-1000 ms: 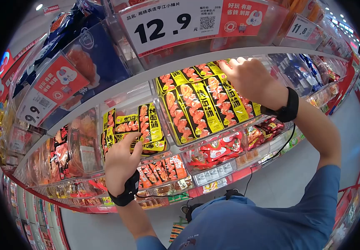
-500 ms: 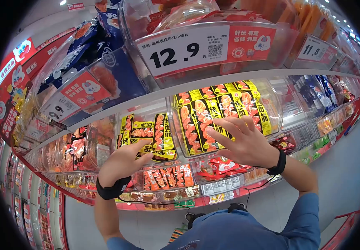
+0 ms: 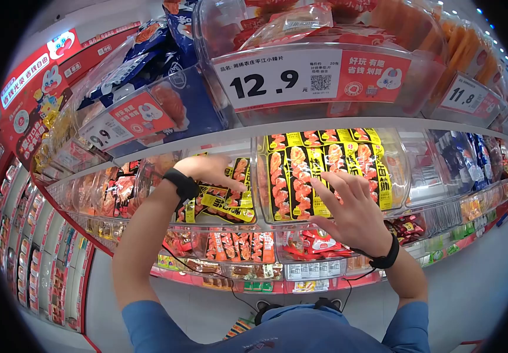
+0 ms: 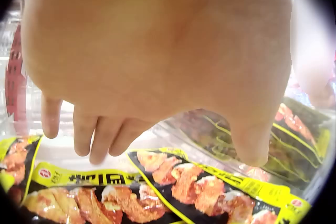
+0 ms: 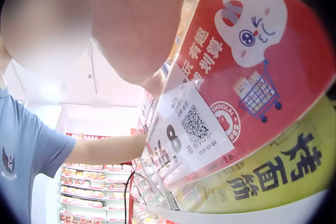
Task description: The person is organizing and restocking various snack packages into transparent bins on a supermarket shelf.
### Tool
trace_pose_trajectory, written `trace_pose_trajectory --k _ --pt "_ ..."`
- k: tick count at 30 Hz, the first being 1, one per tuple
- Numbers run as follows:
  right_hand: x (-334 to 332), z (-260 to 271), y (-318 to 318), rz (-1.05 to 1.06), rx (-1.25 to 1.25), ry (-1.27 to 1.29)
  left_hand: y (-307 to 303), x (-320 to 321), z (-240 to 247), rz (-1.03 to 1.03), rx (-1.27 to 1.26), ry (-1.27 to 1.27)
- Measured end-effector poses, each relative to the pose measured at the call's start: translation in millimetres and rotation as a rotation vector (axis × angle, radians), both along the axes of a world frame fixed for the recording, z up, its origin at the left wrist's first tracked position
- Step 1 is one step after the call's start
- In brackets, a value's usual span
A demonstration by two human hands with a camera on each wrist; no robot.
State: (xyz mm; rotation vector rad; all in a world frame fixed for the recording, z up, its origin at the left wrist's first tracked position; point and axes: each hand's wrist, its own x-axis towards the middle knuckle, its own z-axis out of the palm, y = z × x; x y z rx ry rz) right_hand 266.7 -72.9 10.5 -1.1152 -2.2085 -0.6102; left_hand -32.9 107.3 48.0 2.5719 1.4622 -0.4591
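Black-and-yellow snack packets (image 3: 298, 176) stand in tidy rows in a clear bin at the middle of the shelf. My right hand (image 3: 354, 213) is over the front of that bin, fingers spread and nothing in its grasp. In the bin to its left, similar packets (image 3: 224, 203) lie at mixed angles. My left hand (image 3: 208, 169) reaches over these, partly blurred. The left wrist view shows its fingers (image 4: 89, 142) pointing down above the packets (image 4: 205, 192), holding none. Close in front of the right wrist camera is a red-and-white price label (image 5: 252, 61), with yellow packaging (image 5: 268, 176) behind it.
Above the bins, a shelf edge carries a large 12.9 price card (image 3: 277, 79) and more snack bins. Orange-red packets (image 3: 239, 246) fill a lower tier. A thin black cable (image 3: 198, 265) hangs near the lower tiers. Stocked shelves (image 3: 36, 253) stand at the left.
My right hand has come from the back right of the tidy bin to its front. My left hand has moved from the left bin's front edge farther in over its packets. The head view has tilted up.
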Motion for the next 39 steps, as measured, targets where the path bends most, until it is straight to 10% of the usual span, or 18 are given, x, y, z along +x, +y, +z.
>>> trace_pose_trajectory --k 3,10,23,34,39 --pt "0.1 -0.6 2.6 -0.003 0.031 0.053 22.7 -7.0 -34.4 -0.137 0.178 0.027" --pt "1.5 -7.6 5.5 -0.006 0.086 0.127 12.0 -5.5 -33.9 -0.121 -0.392 -0.169" --pt "1.4 -15.0 8.7 0.015 0.145 0.138 -39.4 24.1 23.4 0.291 -0.62 -0.216" --pt "2.7 -15.4 11.8 0.035 0.19 0.143 -44.7 10.7 36.4 0.066 -0.388 -0.243" --pt "2.1 -16.8 13.0 0.026 0.185 0.158 -66.3 -18.6 61.4 0.237 -0.235 -0.771"
